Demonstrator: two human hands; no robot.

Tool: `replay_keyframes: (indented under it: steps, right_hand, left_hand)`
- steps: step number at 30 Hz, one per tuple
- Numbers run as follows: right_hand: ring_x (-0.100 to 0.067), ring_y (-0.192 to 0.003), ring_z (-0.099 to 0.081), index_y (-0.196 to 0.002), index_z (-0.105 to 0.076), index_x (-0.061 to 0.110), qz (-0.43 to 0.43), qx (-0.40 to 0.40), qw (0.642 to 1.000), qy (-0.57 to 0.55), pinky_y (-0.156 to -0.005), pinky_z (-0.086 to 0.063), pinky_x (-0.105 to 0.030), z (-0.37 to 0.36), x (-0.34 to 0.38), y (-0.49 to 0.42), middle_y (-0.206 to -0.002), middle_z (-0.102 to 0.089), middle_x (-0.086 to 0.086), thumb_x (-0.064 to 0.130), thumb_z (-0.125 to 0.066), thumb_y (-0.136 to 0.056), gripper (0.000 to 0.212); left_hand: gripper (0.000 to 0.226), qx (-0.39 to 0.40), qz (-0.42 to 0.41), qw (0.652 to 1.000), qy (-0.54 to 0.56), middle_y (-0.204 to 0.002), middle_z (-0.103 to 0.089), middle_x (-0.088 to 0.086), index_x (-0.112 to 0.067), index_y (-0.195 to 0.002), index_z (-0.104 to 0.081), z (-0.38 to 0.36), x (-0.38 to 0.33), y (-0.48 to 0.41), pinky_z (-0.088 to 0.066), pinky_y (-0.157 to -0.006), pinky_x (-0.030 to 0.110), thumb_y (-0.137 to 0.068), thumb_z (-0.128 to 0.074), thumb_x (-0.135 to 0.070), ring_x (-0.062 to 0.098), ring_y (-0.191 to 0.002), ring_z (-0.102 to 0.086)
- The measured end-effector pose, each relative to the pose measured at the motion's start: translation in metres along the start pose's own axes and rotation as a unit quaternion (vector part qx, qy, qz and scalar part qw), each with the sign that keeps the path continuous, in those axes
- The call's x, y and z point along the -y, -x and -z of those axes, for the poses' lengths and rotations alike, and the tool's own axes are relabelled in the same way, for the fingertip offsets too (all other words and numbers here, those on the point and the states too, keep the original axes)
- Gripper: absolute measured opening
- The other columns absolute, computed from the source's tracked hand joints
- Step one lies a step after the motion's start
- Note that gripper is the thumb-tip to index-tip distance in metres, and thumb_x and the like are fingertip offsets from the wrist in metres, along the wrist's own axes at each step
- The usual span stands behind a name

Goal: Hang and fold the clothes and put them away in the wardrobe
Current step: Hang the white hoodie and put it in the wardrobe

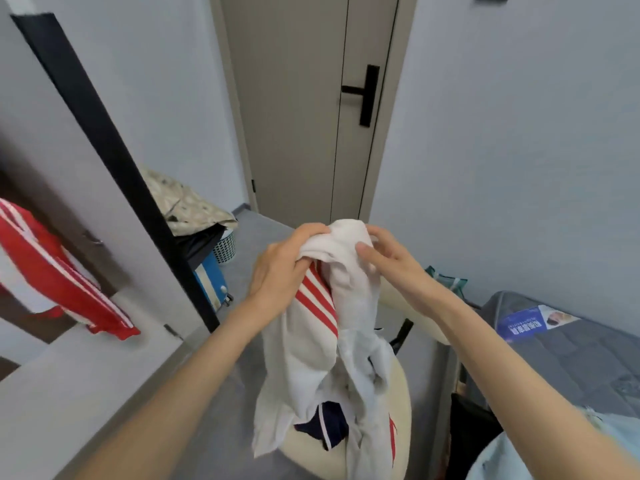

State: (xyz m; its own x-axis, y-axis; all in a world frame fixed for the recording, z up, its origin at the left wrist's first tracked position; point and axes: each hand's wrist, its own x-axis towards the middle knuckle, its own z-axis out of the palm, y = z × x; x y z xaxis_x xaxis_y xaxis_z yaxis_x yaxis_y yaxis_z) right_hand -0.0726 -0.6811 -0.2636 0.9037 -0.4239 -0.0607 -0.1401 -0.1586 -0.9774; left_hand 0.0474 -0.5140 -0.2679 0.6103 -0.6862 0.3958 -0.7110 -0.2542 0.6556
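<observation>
A white garment with red stripes [311,355] hangs in front of me, bunched at the top. My left hand [284,265] grips its upper left part, fingers curled into the cloth. My right hand [384,254] pinches the upper right fold with thumb and fingers. The garment's lower end hangs over a cream round seat [398,393]. A dark navy piece with a white stripe [325,427] lies on that seat, partly hidden by the white cloth. At the far left a red garment with white stripes [52,271] hangs by the wardrobe [97,126].
A closed grey door [304,109] with a black handle stands ahead. A white basket [225,247] under patterned cloth and a blue box [211,282] sit left of the grey floor. A bed with a grey cover [554,351] lies to the right.
</observation>
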Motion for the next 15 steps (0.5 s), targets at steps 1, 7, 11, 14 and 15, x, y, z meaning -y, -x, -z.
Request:
replay_keyframes:
  steps: [1,7,11,14,15]
  right_hand:
    - [0.0,-0.114,-0.055,-0.134,-0.044,0.032,-0.002,0.021,1.0,0.008,-0.086,-0.047,-0.018,-0.01,0.003,0.001,-0.126,-0.057,0.016,0.04,-0.055,-0.095,0.041]
    - [0.011,-0.117,-0.044,-0.137,-0.016,0.032,0.035,0.112,0.991,0.06,-0.087,-0.045,-0.007,-0.079,0.002,0.012,-0.131,-0.037,0.025,0.03,-0.077,-0.08,0.083]
    - [-0.017,-0.107,-0.058,-0.119,-0.047,0.013,0.096,0.059,0.985,0.133,-0.094,-0.048,-0.04,-0.111,-0.001,0.002,-0.114,-0.061,0.003,0.027,-0.06,-0.095,0.031]
    - [-0.015,-0.082,-0.055,-0.099,-0.055,0.0,0.153,0.062,0.976,0.139,-0.075,-0.043,-0.029,-0.121,0.034,-0.006,-0.092,-0.06,-0.003,0.021,-0.052,-0.099,0.021]
    - [-0.01,-0.075,-0.05,-0.092,-0.055,-0.003,0.172,0.062,0.975,0.128,-0.068,-0.039,-0.027,-0.123,0.052,-0.007,-0.084,-0.057,-0.003,0.016,-0.052,-0.099,0.021]
  left_hand:
    - [0.045,-0.021,0.0,1.0,0.0,-0.104,-0.067,-0.01,-0.044,-0.116,-0.048,0.013,-0.003,-0.001,-0.048,-0.074,0.033,-0.086,-0.045,-0.011,0.016,-0.087,-0.063]
    - [0.028,-0.154,0.022,0.988,-0.018,-0.097,-0.064,-0.018,-0.027,-0.114,-0.06,0.089,-0.012,0.002,-0.049,-0.076,0.019,-0.094,-0.046,-0.012,0.009,-0.088,-0.062]
    - [0.022,-0.212,0.027,0.976,-0.042,-0.093,-0.059,-0.019,-0.024,-0.112,-0.06,0.136,-0.017,0.014,-0.048,-0.074,0.018,-0.099,-0.043,-0.021,0.009,-0.085,-0.061]
    - [0.02,-0.27,0.066,0.959,-0.061,-0.095,-0.057,-0.016,-0.022,-0.114,-0.057,0.178,-0.005,0.032,-0.041,-0.07,0.005,-0.102,-0.041,-0.02,-0.001,-0.082,-0.056]
    - [0.02,-0.289,0.082,0.951,-0.073,-0.097,-0.058,-0.014,-0.023,-0.114,-0.057,0.192,0.0,0.04,-0.039,-0.07,0.005,-0.102,-0.04,-0.021,-0.002,-0.082,-0.055]
